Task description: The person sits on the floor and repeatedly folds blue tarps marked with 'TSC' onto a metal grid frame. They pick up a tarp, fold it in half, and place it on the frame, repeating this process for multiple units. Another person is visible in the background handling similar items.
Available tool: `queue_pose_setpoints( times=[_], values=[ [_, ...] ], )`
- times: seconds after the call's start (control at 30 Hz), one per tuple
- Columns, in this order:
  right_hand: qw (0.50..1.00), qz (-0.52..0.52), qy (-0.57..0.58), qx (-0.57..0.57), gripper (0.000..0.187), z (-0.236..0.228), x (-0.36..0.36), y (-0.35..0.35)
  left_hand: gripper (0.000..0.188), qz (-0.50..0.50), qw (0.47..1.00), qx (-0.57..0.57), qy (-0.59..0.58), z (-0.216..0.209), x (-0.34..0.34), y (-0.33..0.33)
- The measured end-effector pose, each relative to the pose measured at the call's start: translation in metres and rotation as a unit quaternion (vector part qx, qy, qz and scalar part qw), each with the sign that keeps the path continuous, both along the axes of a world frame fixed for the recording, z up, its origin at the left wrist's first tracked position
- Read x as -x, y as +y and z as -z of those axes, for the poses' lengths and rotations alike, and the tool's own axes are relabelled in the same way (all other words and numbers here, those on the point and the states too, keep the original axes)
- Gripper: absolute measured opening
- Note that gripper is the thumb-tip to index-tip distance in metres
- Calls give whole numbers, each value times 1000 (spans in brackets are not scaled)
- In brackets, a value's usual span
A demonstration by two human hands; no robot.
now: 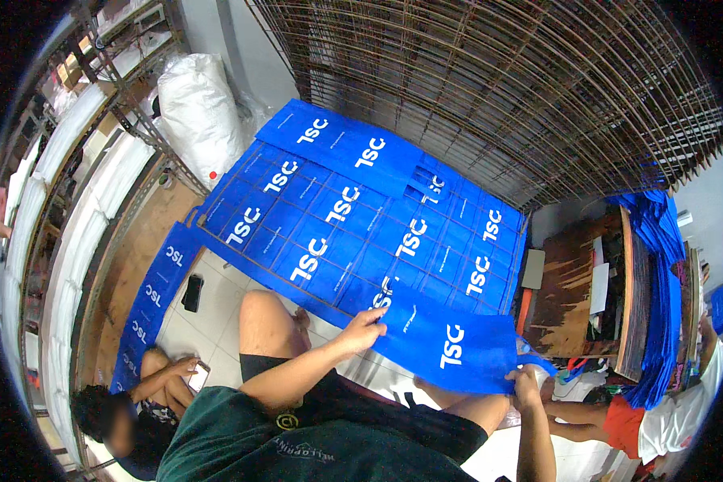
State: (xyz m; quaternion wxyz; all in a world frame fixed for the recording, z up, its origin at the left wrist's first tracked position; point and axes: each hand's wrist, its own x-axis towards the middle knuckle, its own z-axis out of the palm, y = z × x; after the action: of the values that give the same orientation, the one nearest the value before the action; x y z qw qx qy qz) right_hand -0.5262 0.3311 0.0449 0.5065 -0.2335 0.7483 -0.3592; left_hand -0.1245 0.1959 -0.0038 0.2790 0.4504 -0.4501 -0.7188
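A blue fabric sheet [478,341] with white print is stretched between my two hands, above my lap. My left hand [365,331] pinches its left end, close to the near edge of the wire rack. At the right end, my right hand [525,386] grips the lower corner. Beyond the sheet, a low wire rack shelf [285,255] bears several similar blue printed sheets laid side by side, with its wires crossing over or between them. A doubled or overlapping blue sheet [341,146] lies along its far edge.
Raised wire shelves [490,80] tilt above the far side. A white sack [199,116] stands back left, beside shelving. A black phone [192,293] lies on the tiles. One person [157,402] sits left with a phone; another [643,426] is at right. Blue fabric [659,273] hangs by a wooden board.
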Motion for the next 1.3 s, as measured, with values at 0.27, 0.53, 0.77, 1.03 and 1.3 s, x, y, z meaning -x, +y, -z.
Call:
queue_pose_setpoints(
  times=[0.27,0.53,0.77,1.03,1.3],
  values=[
    [991,2,-64,117,56,15,-3,-136,58,-58,979,191,33,-59,-5,-135],
    [970,129,-79,189,43,114,-60,-328,67,-278,959,-46,13,-7,-52,-140],
    [984,117,-9,132,35,202,-41,-422,56,-174,984,45,-3,6,-52,-152],
    [990,93,26,107,34,209,-29,-435,53,-99,992,-15,-83,19,-51,-168],
    [994,52,62,75,42,213,-20,-440,53,-84,994,-2,-69,16,-53,-167]
  ],
)
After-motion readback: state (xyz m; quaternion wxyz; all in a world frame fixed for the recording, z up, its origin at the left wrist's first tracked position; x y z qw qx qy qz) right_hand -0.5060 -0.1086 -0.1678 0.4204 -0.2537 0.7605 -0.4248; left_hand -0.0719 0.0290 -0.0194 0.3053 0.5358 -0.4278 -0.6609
